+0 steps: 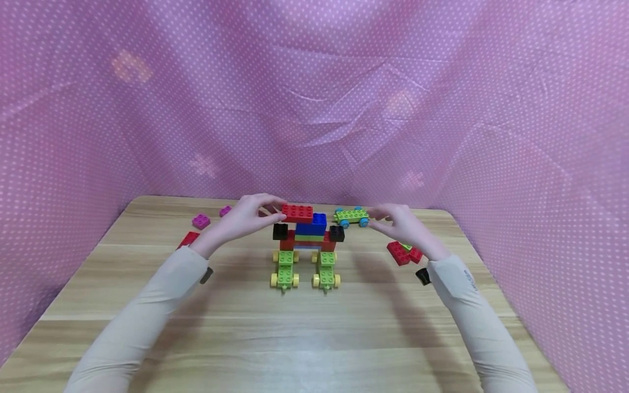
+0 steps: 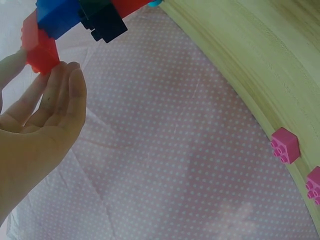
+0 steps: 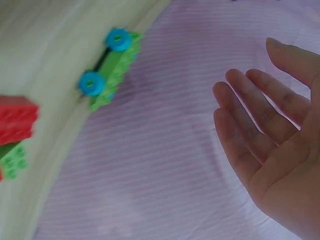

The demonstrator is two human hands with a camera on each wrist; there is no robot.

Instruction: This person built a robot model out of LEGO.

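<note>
My left hand (image 1: 253, 215) pinches the end of a red brick (image 1: 297, 213) between thumb and fingertips. That brick sits at the top left of a built figure, over a blue brick (image 1: 318, 220). Lower down, black bricks (image 1: 280, 232) stick out on both sides, with red bricks (image 1: 328, 241) under them. Two lime-green wheeled bases (image 1: 285, 275) with yellow wheels carry the figure. My right hand (image 1: 400, 221) holds nothing, its fingers loosely bent with the palm facing inward in the right wrist view. Nearest to it stands a lime-green wheeled base with blue wheels (image 1: 351, 215).
Right of the figure lie red bricks (image 1: 398, 253) with a green piece, and a black piece (image 1: 423, 276) by the right sleeve. Pink bricks (image 1: 201, 221), a red brick (image 1: 189, 239) and a dark piece (image 1: 206, 275) lie left. Dotted pink cloth (image 1: 314, 120) hangs behind the table.
</note>
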